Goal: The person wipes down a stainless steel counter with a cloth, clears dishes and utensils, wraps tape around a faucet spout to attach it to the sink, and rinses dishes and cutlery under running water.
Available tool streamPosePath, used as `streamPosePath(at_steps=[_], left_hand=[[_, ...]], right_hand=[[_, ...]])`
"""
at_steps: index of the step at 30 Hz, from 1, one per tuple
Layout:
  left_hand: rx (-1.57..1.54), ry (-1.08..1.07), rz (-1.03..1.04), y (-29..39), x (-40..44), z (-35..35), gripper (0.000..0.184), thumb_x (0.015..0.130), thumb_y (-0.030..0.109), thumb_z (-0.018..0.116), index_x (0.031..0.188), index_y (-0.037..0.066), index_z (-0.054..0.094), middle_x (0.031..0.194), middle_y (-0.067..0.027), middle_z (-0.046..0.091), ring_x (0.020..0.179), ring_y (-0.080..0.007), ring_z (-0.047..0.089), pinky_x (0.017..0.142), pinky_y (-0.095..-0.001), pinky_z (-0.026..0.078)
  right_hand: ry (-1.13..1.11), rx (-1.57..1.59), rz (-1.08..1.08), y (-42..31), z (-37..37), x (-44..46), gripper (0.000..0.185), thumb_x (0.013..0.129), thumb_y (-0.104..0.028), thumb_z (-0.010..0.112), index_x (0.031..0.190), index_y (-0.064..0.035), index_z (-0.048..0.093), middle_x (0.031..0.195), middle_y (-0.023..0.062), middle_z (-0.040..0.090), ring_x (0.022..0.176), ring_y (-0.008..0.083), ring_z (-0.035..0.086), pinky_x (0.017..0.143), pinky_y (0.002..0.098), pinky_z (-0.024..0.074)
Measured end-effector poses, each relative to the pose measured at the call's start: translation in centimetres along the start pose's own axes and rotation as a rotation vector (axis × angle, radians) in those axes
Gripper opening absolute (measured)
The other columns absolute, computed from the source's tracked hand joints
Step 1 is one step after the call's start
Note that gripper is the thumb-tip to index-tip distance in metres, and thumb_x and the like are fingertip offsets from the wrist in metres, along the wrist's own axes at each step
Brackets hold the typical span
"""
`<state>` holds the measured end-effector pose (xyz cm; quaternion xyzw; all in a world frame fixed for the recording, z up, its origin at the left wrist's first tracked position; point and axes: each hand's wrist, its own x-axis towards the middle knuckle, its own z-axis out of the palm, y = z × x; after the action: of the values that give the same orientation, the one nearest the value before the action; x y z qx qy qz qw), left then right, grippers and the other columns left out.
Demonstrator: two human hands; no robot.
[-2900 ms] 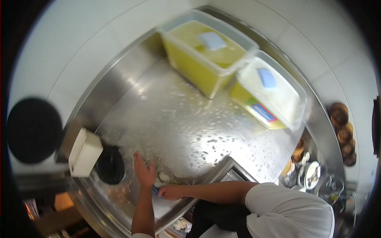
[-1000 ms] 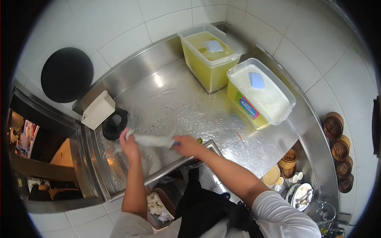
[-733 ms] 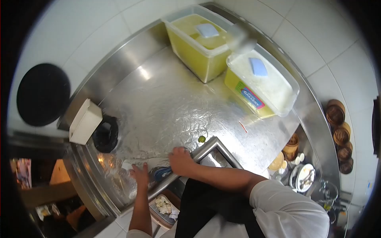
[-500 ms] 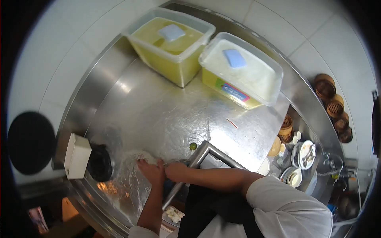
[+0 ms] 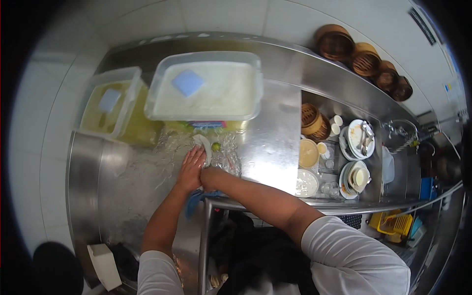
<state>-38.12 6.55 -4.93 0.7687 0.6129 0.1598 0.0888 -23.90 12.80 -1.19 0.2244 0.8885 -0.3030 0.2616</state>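
Now both hands are nearer the tub (image 5: 206, 118), apparently bringing the work to another wet patch. The left hand's (image 5: 190, 170) fingers lie extended, slightly parted, against the pale strip (image 5: 201, 140) at its one o'clock; the right hand (image 5: 211, 178) curls, grip hidden.

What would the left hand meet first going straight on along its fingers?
Left hand: probably the pale strip at its fingertips, maybe already touching it. Beyond that, seemingly the front of the foam-topped tub; depth is hard to judge.
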Motion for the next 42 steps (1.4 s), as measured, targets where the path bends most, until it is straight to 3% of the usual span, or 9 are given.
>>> streamPosePath(at_steps=[7, 10, 16, 18, 21, 23, 28, 34, 42], left_hand=[[0.086, -0.088, 0.292, 15.1, 12.4, 7.7, 0.058, 0.092, 0.021, 0.066, 0.146, 0.002, 0.052, 0.158, -0.0184, 0.046, 0.154, -0.0382, 0.034, 0.128, -0.0523, 0.025], [-0.061, 0.084, 0.171, 23.8, 17.3, 11.6, 0.048, 0.093, 0.023, 0.065, 0.137, 0.006, 0.057, 0.148, -0.0144, 0.053, 0.147, -0.0376, 0.041, 0.123, -0.0535, 0.033], [-0.583, 0.169, -0.193, 36.8, 19.9, 16.4, 0.032, 0.095, 0.009, 0.063, 0.126, 0.003, 0.061, 0.122, -0.0214, 0.066, 0.120, -0.0444, 0.060, 0.104, -0.0513, 0.047], [-0.854, 0.333, -0.366, 40.6, 19.6, 16.0, 0.026, 0.102, 0.009, 0.059, 0.126, -0.001, 0.059, 0.116, -0.0274, 0.066, 0.110, -0.0457, 0.065, 0.096, -0.0476, 0.052], [-1.154, 0.673, -0.534, 40.3, 20.2, 20.9, 0.032, 0.108, 0.017, 0.060, 0.136, 0.002, 0.053, 0.112, -0.0120, 0.066, 0.105, -0.0181, 0.061, 0.093, -0.0356, 0.053], [-1.257, 0.694, -0.688, 39.5, 18.6, 13.4, 0.030, 0.106, 0.017, 0.063, 0.132, 0.003, 0.055, 0.113, -0.0092, 0.066, 0.101, -0.0139, 0.060, 0.088, -0.0310, 0.052], [-1.103, 1.252, -0.778, 30.7, 6.9, 3.0, 0.030, 0.104, 0.013, 0.064, 0.130, 0.002, 0.056, 0.110, -0.0092, 0.065, 0.102, -0.0127, 0.059, 0.088, -0.0305, 0.052], [-0.158, 1.686, -1.126, 24.8, -21.6, -7.8, 0.033, 0.095, 0.012, 0.073, 0.123, 0.000, 0.061, 0.116, -0.0168, 0.063, 0.111, -0.0309, 0.061, 0.102, -0.0409, 0.047], [0.333, 1.465, -2.062, 30.5, -52.4, -5.5, 0.039, 0.093, 0.018, 0.072, 0.124, -0.002, 0.061, 0.126, -0.0226, 0.062, 0.123, -0.0415, 0.057, 0.109, -0.0486, 0.043]], right_hand=[[0.026, 0.255, 0.267, 13.0, 3.7, -15.2, 0.040, 0.074, -0.019, 0.087, 0.111, -0.0055, 0.080, 0.111, 0.0202, 0.077, 0.106, 0.0347, 0.075, 0.091, 0.0441, 0.0596], [0.442, 0.405, 0.309, 18.9, 8.4, -22.9, 0.029, 0.078, -0.014, 0.083, 0.104, -0.0031, 0.077, 0.105, 0.0201, 0.077, 0.101, 0.0353, 0.075, 0.088, 0.0436, 0.0594], [0.740, 2.111, -0.044, 29.0, 18.3, -31.1, 0.035, 0.088, 0.003, 0.067, 0.115, -0.0174, 0.060, 0.092, 0.0005, 0.062, 0.079, 0.0142, 0.062, 0.069, 0.0321, 0.0542], [0.721, 2.258, -0.107, 32.4, 19.1, -33.4, 0.041, 0.093, -0.001, 0.062, 0.132, -0.0139, 0.055, 0.109, 0.0071, 0.065, 0.097, 0.0202, 0.066, 0.087, 0.0377, 0.0584], [0.694, 2.225, -0.287, 33.1, 15.8, -34.5, 0.056, 0.098, -0.011, 0.055, 0.153, -0.0050, 0.048, 0.134, 0.0127, 0.065, 0.122, 0.0266, 0.064, 0.103, 0.0425, 0.0547], [0.519, 2.057, -0.381, 32.5, 12.3, -33.5, 0.055, 0.094, -0.006, 0.053, 0.148, -0.0030, 0.052, 0.137, 0.0141, 0.063, 0.127, 0.0274, 0.062, 0.105, 0.0428, 0.0540], [0.362, 1.595, -0.467, 22.4, 2.3, -26.0, 0.050, 0.087, 0.007, 0.053, 0.136, -0.0017, 0.058, 0.130, 0.0105, 0.062, 0.116, 0.0214, 0.063, 0.099, 0.0331, 0.0530], [-0.124, 0.965, -0.738, -8.4, -1.3, -16.6, 0.041, 0.087, 0.007, 0.060, 0.127, -0.0029, 0.066, 0.122, 0.0082, 0.068, 0.115, 0.0181, 0.063, 0.098, 0.0306, 0.0517], [-0.719, 0.406, -0.726, -35.6, 20.5, -7.6, 0.021, 0.090, -0.008, 0.073, 0.111, -0.0060, 0.074, 0.110, 0.0055, 0.071, 0.100, 0.0140, 0.064, 0.089, 0.0300, 0.0534]])
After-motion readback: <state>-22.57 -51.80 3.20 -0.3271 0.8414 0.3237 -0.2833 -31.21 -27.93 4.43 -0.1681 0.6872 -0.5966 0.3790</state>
